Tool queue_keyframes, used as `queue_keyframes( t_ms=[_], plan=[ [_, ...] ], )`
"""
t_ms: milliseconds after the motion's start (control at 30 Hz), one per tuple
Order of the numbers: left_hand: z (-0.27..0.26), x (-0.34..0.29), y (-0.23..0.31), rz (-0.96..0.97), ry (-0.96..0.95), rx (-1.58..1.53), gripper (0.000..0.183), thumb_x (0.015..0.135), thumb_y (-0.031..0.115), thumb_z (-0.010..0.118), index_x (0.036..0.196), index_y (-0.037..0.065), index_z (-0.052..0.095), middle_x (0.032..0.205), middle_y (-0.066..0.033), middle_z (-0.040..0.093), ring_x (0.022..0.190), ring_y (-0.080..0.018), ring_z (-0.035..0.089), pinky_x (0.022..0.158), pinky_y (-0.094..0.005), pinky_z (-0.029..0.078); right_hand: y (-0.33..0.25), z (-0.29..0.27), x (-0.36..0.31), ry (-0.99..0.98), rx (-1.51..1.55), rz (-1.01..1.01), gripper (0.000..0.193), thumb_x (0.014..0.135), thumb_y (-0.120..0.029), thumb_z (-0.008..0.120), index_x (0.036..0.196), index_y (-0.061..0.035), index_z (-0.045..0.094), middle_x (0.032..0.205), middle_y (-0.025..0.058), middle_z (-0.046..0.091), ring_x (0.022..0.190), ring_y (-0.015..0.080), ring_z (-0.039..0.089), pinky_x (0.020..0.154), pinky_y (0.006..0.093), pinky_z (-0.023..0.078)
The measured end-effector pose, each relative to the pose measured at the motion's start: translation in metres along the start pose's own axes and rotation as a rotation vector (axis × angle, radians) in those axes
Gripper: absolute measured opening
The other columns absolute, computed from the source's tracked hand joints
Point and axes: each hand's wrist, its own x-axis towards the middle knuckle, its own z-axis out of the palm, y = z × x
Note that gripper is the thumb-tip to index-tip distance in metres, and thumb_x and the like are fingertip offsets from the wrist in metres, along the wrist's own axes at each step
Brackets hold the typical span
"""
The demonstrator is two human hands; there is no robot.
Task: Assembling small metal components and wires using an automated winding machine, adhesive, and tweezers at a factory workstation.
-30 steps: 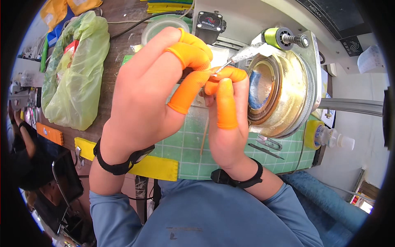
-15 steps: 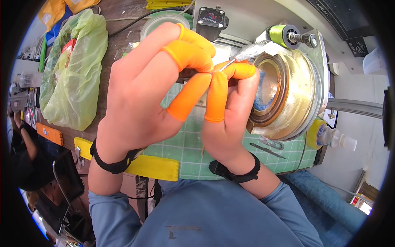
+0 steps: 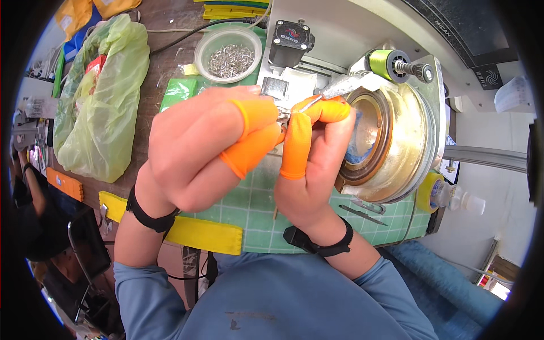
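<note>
Orange finger covers on both hands | left hand and right hand are pinching a tiny metal piece together, centre, above green mat, left of brass ring machine | piece looking light, stiff, slippery; fingertip grip at its ends seems best.

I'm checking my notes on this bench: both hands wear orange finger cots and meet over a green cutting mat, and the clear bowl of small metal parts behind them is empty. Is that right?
Not quite. In the head view the bowl is not empty: it holds a heap of small metal parts. The rest stands: the left hand and right hand wear orange finger cots and meet over the green mat.
</note>
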Motion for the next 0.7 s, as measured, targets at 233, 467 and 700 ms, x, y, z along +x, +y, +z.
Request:
queue_keyframes(
  t_ms=[233,467,700],
  plan=[
    [0.005,-0.006,0.005,-0.056,0.038,-0.085,0.031,0.083,0.002,0.079,0.114,-0.001,0.073,0.114,-0.0189,0.072,0.106,-0.0355,0.072,0.098,-0.0522,0.058,0.003,0.005,-0.002,0.011,0.083,0.005,0.011,0.109,-0.007,0.049,0.118,-0.0054,0.044,0.112,0.0049,0.047,0.093,0.0102,0.044,0.085,0.0269,0.04],
    [0.008,-0.003,0.003,0.023,0.053,-0.014,0.032,0.08,0.007,0.079,0.109,-0.003,0.075,0.107,-0.0148,0.07,0.1,-0.0342,0.071,0.095,-0.0541,0.06,-0.005,0.004,-0.002,0.019,0.204,0.106,0.014,0.106,-0.005,0.053,0.115,-0.003,0.043,0.109,0.0088,0.045,0.097,0.0162,0.046,0.09,0.0317,0.042],
    [0.008,-0.004,0.008,0.038,0.056,0.074,0.036,0.069,0.006,0.075,0.104,-0.004,0.078,0.107,-0.0148,0.069,0.099,-0.0334,0.071,0.092,-0.0542,0.062,-0.013,0.001,-0.013,0.052,0.526,0.348,0.017,0.114,-0.021,0.042,0.124,-0.0089,0.046,0.115,0.0012,0.051,0.101,0.0091,0.048,0.094,0.0287,0.04]
  ],
)
